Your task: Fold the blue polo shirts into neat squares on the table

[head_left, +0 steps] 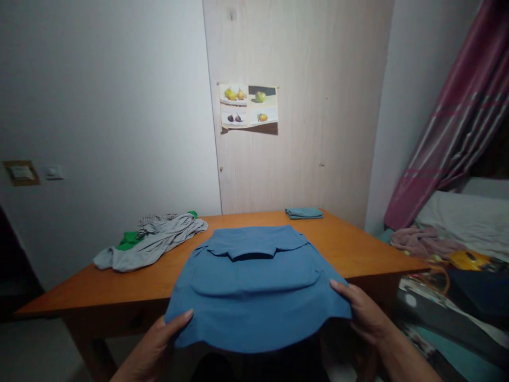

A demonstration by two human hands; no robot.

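Note:
A blue garment (254,313), apparently a shirt, is spread over the front of the wooden table, its near part hanging past the edge. Its far part is folded over toward me. My left hand (161,339) pinches the near left side, thumb on top and fingers hidden beneath the cloth. At the near right side, my right hand (361,310) grips the cloth the same way, thumb above. Between the two hands the lower hem sags slightly in a curve.
On the orange-brown table (131,286), a loose heap of grey and green clothes (159,246) lies at the left. A folded blue-green cloth (304,213) rests at the back right. A bed with piled items (457,297) and a pink curtain (437,122) stand at the right.

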